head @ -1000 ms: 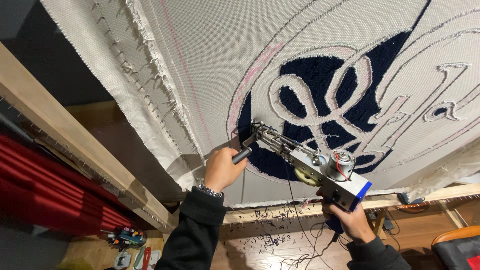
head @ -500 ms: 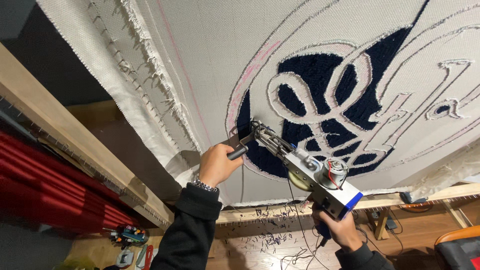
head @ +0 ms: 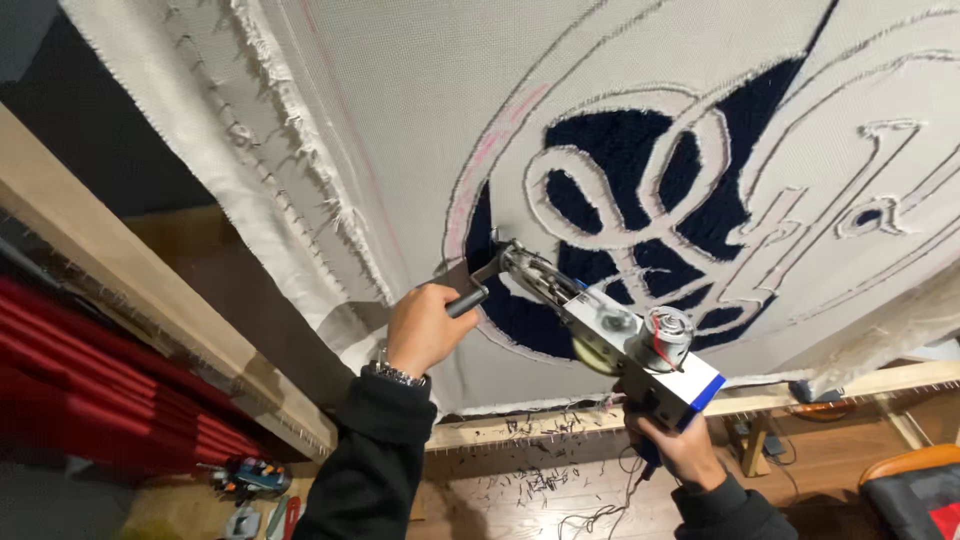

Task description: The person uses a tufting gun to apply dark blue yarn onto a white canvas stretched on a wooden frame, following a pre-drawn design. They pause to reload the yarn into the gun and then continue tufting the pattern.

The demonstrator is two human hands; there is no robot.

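Head view: a tufting gun [head: 610, 335] sits just below centre, its needle end pressed to the stretched cloth [head: 420, 110] at about 10 o'clock from the gun body, right at the edge of the navy pile [head: 610, 150]. The left hand [head: 425, 325] is wrapped tight around the black front handle [head: 466, 300], which sticks out at 9 o'clock from the nose. The right hand [head: 675, 445] is clenched on the rear grip, at 5 o'clock under the motor [head: 665, 335] and blue plate [head: 705, 392].

The gun looks like a rigid metal tool, fairly heavy toward the motor end, so it likely wants both holds as now: the front handle for steering, the rear grip for carrying the weight. The gears and needle are exposed, and fingers are best kept off them. The cloth looks taut but yielding, probably easy to tear if the needle drags.

A wooden frame [head: 150, 300] runs from 9 to 6 o'clock, with the cloth hooked on its tacks. Yarn snips [head: 530, 480] litter the floor at 6 o'clock. Small tools [head: 250, 480] lie at 7 o'clock, beside a red curtain [head: 90, 390].
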